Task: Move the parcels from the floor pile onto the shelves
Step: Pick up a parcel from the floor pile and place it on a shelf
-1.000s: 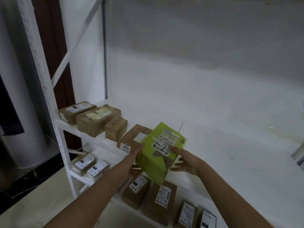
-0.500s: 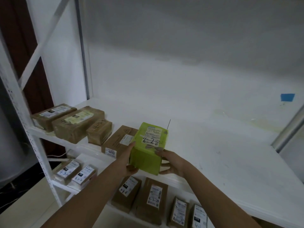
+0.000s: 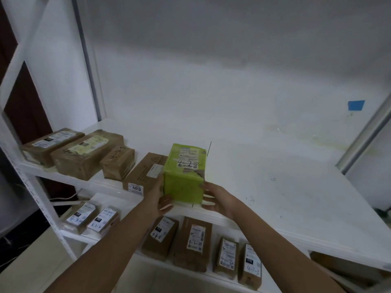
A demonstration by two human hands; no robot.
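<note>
Moved: green parcel (image 3: 183, 180), held tilted in the air a second ago, now stands upright on the upper shelf (image 3: 275, 187) near its front edge, between the two hands.

- Green parcel: white label on top, handwritten "4-2-2"; printed lines too small to read.
- Left hand (image 3: 159, 195): laid flat against the parcel's left face, thumb at the lower front corner.
- Right hand (image 3: 219, 198): fingers spread, tips touching the parcel's lower right edge.
- Flat brown box (image 3: 146, 172): just left of the left hand, touching or nearly touching the green parcel; front sticker reads "4013".
- Three brown parcels, further left of the left hand on the same shelf: taped, with labels and pen marks that cannot be read.
- Lower shelf, beneath both hands: brown parcels with white labels. Handwriting legible on some: "4-3-2" (image 3: 101, 220), "4-3-23" (image 3: 195, 240), "4-3-5" (image 3: 251, 265).
- Blue tape patch (image 3: 356, 105): on the wall, well above and right of the right hand.
</note>
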